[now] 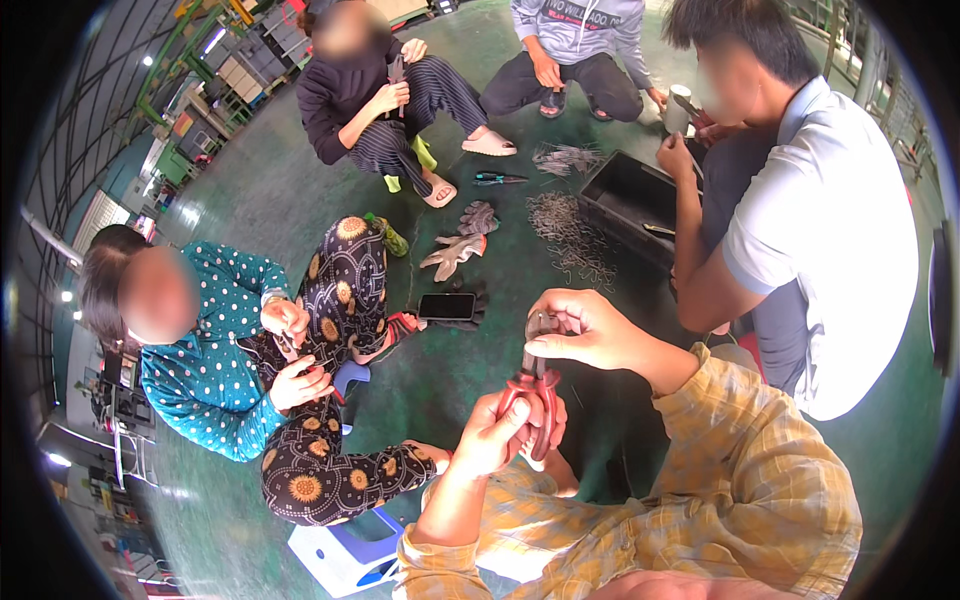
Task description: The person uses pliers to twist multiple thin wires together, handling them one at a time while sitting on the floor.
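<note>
My left hand (490, 438) is closed around the red handles of a pair of pliers (546, 425), which points upward in front of me. Its metal jaws reach up to my right hand (600, 335). Thumb and fingers of that hand pinch together at the jaw tips, where a small grey, shiny bit shows between them. Whether that bit is a separate piece or part of the jaws I cannot tell. Beyond my hands, on the green floor, lies a heap of bent metal wire hooks (575, 235). A bundle of straighter wire pieces (567, 158) lies farther off.
A black crate (625, 222) stands right of the hooks. Work gloves (456, 256), a phone (447, 306) and another pair of pliers (498, 179) lie on the floor. Several people sit or squat around, some holding tools. A blue-and-white stool (335, 562) is at lower left.
</note>
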### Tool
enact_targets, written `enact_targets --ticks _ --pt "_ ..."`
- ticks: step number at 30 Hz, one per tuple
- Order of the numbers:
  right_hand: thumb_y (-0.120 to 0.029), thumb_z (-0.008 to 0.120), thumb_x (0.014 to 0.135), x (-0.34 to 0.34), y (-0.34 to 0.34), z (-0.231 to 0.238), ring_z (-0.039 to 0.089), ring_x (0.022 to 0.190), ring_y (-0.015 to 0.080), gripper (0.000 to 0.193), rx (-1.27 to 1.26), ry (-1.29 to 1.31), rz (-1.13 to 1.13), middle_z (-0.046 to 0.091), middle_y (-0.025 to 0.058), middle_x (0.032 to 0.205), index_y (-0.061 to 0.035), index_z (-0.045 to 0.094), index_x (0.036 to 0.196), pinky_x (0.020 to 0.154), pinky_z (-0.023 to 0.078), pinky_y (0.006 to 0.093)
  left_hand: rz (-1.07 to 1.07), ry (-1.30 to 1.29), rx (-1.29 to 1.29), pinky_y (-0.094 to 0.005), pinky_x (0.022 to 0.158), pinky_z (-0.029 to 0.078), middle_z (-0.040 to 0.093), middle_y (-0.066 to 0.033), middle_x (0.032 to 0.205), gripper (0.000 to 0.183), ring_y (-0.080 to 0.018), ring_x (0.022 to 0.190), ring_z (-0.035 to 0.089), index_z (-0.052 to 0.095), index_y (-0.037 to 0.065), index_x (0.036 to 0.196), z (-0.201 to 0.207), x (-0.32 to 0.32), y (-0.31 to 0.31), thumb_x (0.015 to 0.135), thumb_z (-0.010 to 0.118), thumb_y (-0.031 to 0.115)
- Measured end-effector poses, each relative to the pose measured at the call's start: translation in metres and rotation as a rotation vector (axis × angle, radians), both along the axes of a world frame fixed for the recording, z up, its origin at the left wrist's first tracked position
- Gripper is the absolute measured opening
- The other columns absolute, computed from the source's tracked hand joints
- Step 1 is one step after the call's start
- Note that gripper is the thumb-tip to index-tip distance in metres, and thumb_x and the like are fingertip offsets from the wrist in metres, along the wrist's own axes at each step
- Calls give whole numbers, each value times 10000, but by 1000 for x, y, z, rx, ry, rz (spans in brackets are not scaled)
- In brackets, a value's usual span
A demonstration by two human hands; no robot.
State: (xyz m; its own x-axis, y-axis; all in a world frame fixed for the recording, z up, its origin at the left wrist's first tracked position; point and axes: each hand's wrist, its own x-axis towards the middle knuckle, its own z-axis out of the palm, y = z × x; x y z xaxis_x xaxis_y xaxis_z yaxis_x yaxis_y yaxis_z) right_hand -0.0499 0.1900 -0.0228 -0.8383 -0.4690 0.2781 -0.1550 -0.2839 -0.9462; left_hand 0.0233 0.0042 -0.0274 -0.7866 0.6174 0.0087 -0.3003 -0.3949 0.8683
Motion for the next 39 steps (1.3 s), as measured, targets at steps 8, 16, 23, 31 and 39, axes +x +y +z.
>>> enact_targets --ticks 8,16,23,31,39 --pt "-233 730 751 0 4 9 538 612 54 295 191 42 -105 613 39 701 27 623 842 568 446 221 67 34 -76 -272 542 492 576 -148 872 293 -184 691 590 526 -7 869 -6 1 -1 916 499 280" --pt "-234 715 756 -3 9 14 572 662 80 268 459 80 -126 621 44 731 9 641 840 630 461 233 182 84 -306 -237 531 472 597 -71 731 295 -109 615 576 565 -20 943 -2 3 4 930 468 257" --pt "-319 755 688 -1 8 24 548 577 97 332 485 221 -165 614 49 641 -11 667 777 570 450 251 230 203 -472 -214 498 451 595 -51 703 246 -85 562 560 571 12 947 -8 5 2 925 481 240" --pt "-363 755 669 1 8 24 569 573 148 353 553 222 -220 615 76 641 -30 687 764 564 453 268 304 310 -613 -233 502 439 588 -40 685 203 -84 558 545 573 22 947 -11 3 6 916 508 212" --pt "-385 735 664 3 7 22 585 568 203 320 658 270 -267 594 81 598 -81 703 759 558 456 300 402 390 -951 -304 565 470 605 -132 710 146 -211 628 612 547 -4 894 -12 2 8 864 571 137"
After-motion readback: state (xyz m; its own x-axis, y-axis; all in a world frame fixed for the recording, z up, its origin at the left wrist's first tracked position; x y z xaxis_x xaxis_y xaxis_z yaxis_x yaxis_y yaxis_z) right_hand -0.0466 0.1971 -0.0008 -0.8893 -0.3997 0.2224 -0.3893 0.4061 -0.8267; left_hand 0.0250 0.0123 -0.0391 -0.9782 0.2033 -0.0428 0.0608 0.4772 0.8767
